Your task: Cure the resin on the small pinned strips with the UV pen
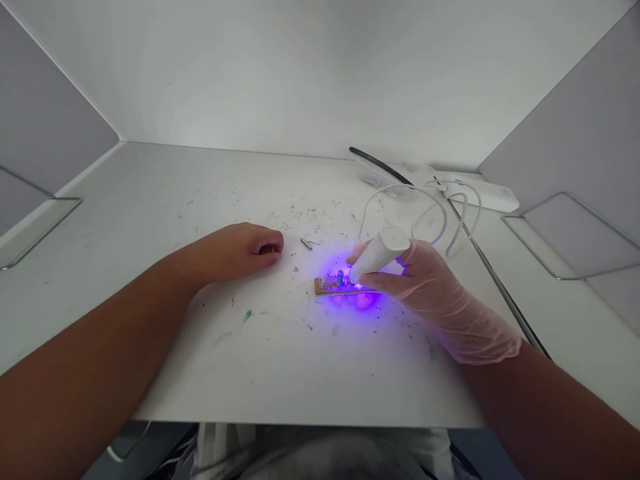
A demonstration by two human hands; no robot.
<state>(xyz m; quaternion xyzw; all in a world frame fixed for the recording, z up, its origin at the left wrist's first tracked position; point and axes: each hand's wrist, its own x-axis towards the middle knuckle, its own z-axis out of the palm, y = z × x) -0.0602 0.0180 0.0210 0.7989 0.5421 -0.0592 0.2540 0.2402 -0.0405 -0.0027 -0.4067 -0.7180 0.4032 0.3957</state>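
My right hand (425, 287), in a thin translucent glove, grips a small white handheld UV lamp (385, 250). It is tilted, with its lower end throwing violet light downward. Directly under the glow lies a narrow tan strip (320, 287) bearing small shiny pieces, one of them blue-green (341, 278); my fingers and the glare hide its right part. Off to the left, my bare left hand (245, 250) rests on the white table (260, 373), its fingers loosely curled with nothing visible in them. Between the hands is a short metal cylinder (306, 243).
A white cable (445, 220) loops behind my right hand near a white power strip (483, 192). A dark-edged flat object (380, 165) leans at the back. Dark specks and a green smear (247, 315) mark the table. Wire frames (563, 277) stand at both sides.
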